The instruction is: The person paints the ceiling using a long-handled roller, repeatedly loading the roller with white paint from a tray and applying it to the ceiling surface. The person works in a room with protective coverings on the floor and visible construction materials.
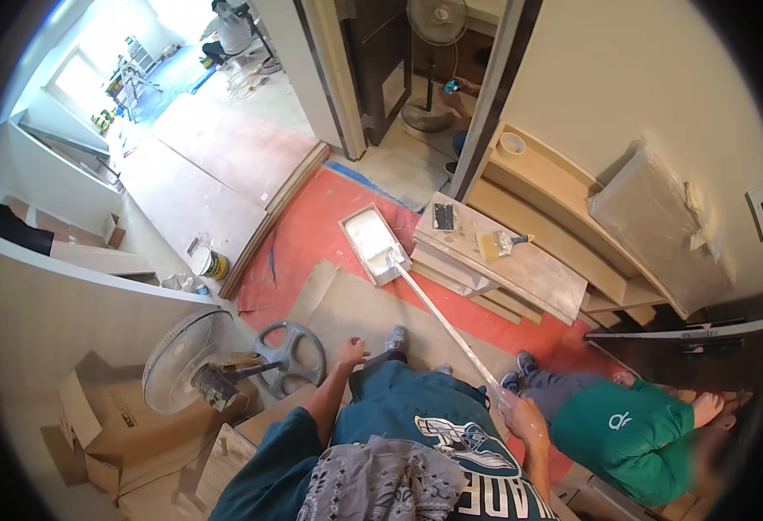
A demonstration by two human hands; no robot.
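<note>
Head view: right hand (526, 420) wrapped around near end of white pole (448, 326). Left hand (354, 352) half-curled, fingers slightly apart, just right of grey wheel-shaped base (288, 352) of fan (188, 360). Pole's far end, white-coated, sits in tray (357, 253) of white paint (367, 234) on red floor sheet (316, 204). Brush (491, 247) and black scraper (443, 216) lie right of tray.

pole (451, 331): matt (paint-smeared) | carton (151, 421): matt cardboard | 2 fan grilles (177, 365): wire | bandana (386, 482): cloth
</note>
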